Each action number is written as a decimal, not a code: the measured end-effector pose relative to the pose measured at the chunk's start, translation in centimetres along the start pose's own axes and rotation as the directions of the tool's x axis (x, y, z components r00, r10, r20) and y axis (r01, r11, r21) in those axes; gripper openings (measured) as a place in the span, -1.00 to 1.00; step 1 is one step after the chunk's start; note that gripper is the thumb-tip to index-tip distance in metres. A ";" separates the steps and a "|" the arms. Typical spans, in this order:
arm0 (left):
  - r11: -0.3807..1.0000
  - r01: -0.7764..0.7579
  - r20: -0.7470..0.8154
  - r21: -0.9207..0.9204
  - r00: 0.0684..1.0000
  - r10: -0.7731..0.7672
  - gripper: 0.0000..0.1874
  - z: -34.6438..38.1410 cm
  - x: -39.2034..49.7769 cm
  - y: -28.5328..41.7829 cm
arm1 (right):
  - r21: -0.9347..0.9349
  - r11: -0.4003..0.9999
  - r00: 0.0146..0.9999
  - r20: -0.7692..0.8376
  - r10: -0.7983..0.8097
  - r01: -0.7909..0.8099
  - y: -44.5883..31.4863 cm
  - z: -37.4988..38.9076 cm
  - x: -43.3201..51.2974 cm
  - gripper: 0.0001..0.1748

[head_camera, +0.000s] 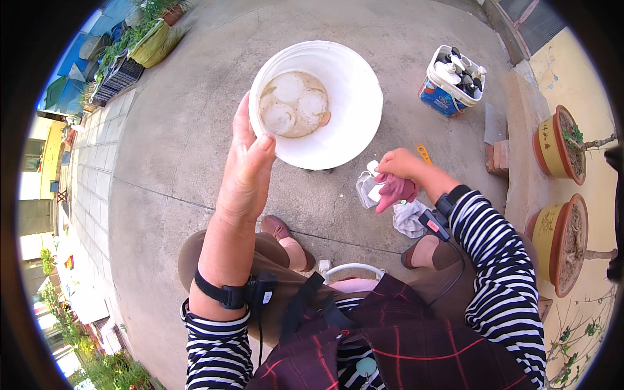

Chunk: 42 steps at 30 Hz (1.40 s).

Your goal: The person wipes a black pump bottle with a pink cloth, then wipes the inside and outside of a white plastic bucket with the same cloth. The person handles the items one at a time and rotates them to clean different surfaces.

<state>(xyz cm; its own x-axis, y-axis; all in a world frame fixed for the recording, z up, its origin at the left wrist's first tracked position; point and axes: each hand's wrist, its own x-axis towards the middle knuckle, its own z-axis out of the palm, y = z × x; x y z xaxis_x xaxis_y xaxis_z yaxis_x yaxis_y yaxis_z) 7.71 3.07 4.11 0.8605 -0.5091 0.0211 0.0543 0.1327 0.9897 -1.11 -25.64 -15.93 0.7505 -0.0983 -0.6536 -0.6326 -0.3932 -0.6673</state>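
Note:
A white plastic bucket (353, 112) is tilted so its open mouth faces me. Brown grime and several round pale shapes (290, 87) show at its bottom; whether they are loose or moulded in, I cannot tell. With thumb and fingers, my left hand (251, 161) grips the bucket's left rim. A crumpled pink cloth or glove (399, 187) hangs from my right hand (402, 163), low over the ground. Close by lie a clear plastic wrapper or container (364, 189) with small white pieces, a yellow handle (423, 154) and a greyish-white rag (409, 218).
A rectangular pail (443, 100) packed with pump bottles stands at the right on the concrete ground (170, 136). Beyond it are bricks (498, 157) and two potted plants (551, 146) by the wall. A yellow-green planter (155, 45) sits at the far left.

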 end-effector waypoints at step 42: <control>0.869 -0.246 0.126 0.429 0.969 0.212 0.53 2.9 -1.4 -1.6 | -0.395 0.559 0.586 -0.063 -0.808 0.729 -16.2 0.4 -15.5 -0.71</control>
<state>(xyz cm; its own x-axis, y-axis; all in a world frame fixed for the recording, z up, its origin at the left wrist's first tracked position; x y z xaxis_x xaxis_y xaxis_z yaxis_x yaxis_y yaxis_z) 4.92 1.08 2.87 0.7815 -0.5726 0.2478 -0.3813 -0.1239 0.9161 -2.53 -17.40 4.87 0.9629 0.2024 0.1786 0.2686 -0.6529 -0.7083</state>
